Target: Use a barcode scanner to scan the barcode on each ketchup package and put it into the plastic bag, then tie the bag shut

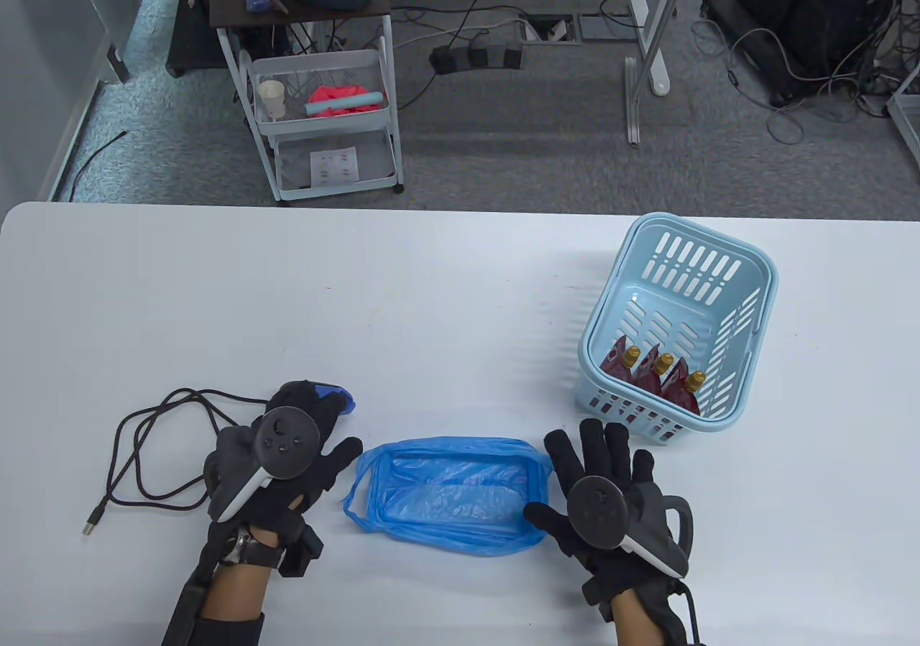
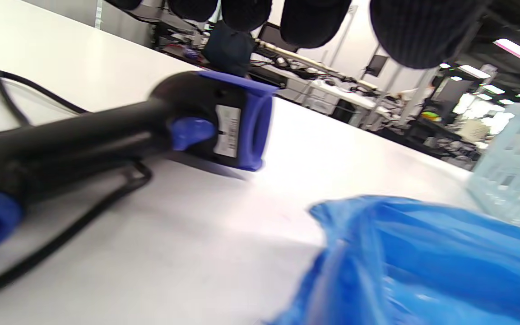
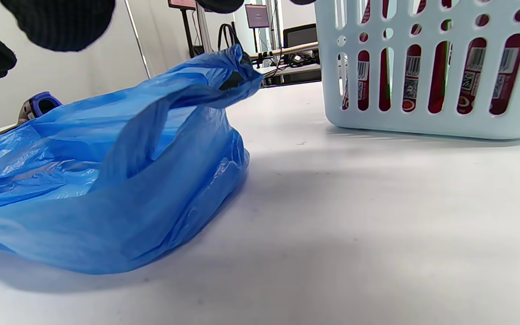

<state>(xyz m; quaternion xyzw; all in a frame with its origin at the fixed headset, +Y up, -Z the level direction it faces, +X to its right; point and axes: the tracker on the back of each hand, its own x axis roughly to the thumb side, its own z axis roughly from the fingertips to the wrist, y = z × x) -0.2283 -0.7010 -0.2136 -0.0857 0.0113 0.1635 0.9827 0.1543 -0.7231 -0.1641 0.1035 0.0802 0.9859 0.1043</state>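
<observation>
Both my hands, left grip and right grip, hover released beside the flat plastic bag. Ketchup packages sit in basket (unscanned). Next: grasp scanner.

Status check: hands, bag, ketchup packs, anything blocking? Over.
Left hand open over scanner, right hand open, empty. Blue bag flat; ketchup packs in basket. Nothing blocking.

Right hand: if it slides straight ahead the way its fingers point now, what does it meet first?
Most likely the light blue basket holding the ketchup packages. The right hand has straight fingers aimed at its near wall, with only bare table between. Its height above the table is unclear.
</observation>
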